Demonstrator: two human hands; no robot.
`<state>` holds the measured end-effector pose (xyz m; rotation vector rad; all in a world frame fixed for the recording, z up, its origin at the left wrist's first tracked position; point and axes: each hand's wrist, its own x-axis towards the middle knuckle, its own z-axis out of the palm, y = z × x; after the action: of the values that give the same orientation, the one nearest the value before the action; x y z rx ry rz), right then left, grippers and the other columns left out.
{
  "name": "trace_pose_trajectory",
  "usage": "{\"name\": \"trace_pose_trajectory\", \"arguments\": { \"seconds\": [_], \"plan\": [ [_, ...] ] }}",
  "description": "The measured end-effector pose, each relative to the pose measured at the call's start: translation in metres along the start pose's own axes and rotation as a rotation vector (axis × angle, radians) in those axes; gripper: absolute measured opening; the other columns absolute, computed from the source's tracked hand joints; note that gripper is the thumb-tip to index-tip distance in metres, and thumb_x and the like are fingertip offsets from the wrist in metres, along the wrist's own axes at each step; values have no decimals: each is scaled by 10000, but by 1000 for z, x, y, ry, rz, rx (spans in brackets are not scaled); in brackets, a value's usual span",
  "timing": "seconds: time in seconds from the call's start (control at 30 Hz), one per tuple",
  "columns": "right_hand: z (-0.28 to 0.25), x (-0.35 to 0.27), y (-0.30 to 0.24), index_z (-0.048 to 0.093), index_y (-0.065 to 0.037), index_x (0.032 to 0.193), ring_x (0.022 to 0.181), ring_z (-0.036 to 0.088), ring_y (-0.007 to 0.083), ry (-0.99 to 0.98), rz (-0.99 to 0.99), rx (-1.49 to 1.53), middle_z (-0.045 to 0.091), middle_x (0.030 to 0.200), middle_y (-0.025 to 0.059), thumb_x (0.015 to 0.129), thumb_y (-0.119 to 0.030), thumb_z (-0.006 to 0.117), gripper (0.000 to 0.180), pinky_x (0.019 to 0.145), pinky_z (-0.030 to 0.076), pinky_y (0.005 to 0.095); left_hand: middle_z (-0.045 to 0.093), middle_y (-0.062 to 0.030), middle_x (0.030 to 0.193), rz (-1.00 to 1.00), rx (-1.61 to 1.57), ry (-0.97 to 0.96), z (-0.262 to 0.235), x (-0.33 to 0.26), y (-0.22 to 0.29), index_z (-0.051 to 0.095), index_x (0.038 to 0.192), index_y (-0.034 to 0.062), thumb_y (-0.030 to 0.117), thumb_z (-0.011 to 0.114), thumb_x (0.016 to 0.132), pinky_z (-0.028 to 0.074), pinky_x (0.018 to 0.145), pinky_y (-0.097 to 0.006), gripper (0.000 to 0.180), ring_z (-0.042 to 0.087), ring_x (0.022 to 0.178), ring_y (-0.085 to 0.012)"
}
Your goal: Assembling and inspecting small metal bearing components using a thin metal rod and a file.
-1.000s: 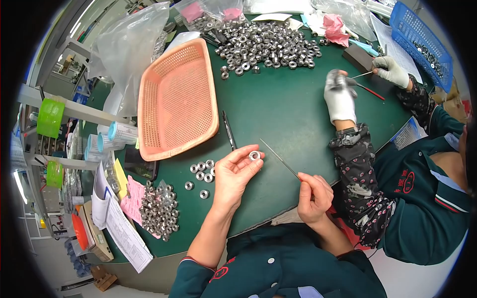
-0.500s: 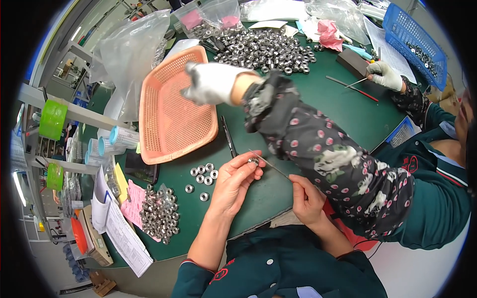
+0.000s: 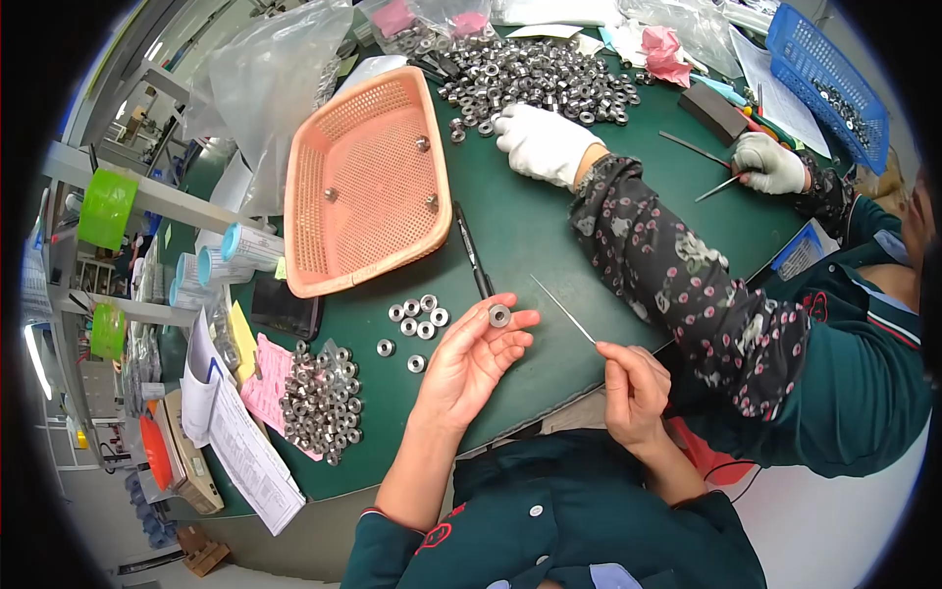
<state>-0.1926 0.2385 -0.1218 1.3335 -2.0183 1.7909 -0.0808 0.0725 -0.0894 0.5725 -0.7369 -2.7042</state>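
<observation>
Between thumb and forefinger, my left hand [image 3: 459,368] grips a small round metal bushing [image 3: 499,308], its hole facing up; the other fingers are loosely curled. My right hand [image 3: 636,393] pinches one end of a thin metal rod [image 3: 567,316], resembling a needle file, whose tip points up and left. Rod and bushing are apart. Several loose bushings [image 3: 416,364] lie on the green table to the left of my left hand. A black marker pen [image 3: 468,240] lies just beyond its fingertips.
Three bushings sit in an orange mesh basket [image 3: 446,221]. A co-worker's gloved hand [image 3: 545,145] reaches to the big bushing pile [image 3: 549,79]; the other [image 3: 770,164] holds a thin tool. A smaller pile [image 3: 324,402] lies by pink paper [image 3: 265,383]. A blue basket [image 3: 800,64] stands far right.
My right hand has drawn the rod away from the bushing, which now faces up in my left hand. The co-worker's glove moved from the basket to the pile; three bushings now lie in the basket.
</observation>
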Motion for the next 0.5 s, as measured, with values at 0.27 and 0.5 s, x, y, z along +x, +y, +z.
{"name": "trace_pose_trajectory", "arguments": {
  "seconds": [0.27, 0.5],
  "plan": [
    [-6, -2, -20, 599, 36, 908, 430, 395, 154, -9, 35, 43, 440, 534, 39, 771, 73, 536, 155, 426, 303, 272, 602, -203, 963, 25, 78, 36, -6, -4, -3, 480, 1101, -34, 222, 405, 945, 511, 734, -282, 309, 618, 817, -208],
    [-6, -2, -22, 600, 27, 915, 445, 453, 139, -43, 135, 145, 475, 532, 38, 790, 67, 526, 151, 429, 339, 251, 615, -185, 923, 55, 126, 82, -9, -3, -3, 508, 1055, -24, 257, 400, 950, 511, 714, -276, 319, 620, 788, -203]
  ]
}}
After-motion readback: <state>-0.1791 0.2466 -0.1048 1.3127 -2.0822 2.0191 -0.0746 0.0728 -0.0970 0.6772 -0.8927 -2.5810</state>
